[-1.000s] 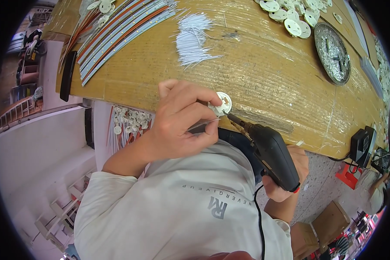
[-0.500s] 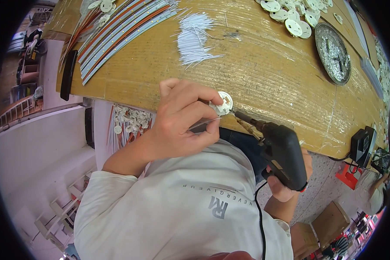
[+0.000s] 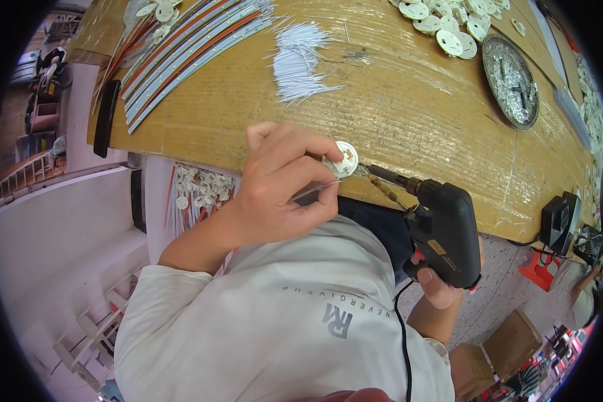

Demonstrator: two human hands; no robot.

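Observation:
My left hand (image 3: pixel 285 181) is closed near the table's front edge. Its fingertips pinch a small round white plastic disc (image 3: pixel 346 159) with coppery metal spots on its face. A thin white wire (image 3: pixel 326 184) also sits between its fingers, lower down. To the right, my right hand (image 3: pixel 441 288) is wrapped round the handle of a black soldering gun (image 3: pixel 447 234), thumb toward me. The gun's tip and brass-coloured feed tube point left at the disc, with a small gap between tip and disc. Most of the right fingers are hidden behind the gun.
A pile of short white wires (image 3: pixel 301 63) lies ahead on the wooden table (image 3: pixel 395 114). LED strips (image 3: pixel 194 57) with red wires fan out at far left. White discs (image 3: pixel 449 43) and a round metal dish (image 3: pixel 509 80) holding shiny bits stand far right. A black cord (image 3: pixel 402 328) hangs across my front.
The soldering gun has drawn back slightly to the right, so its tip is farther from the disc. My left hand stays in place with the disc and wire.

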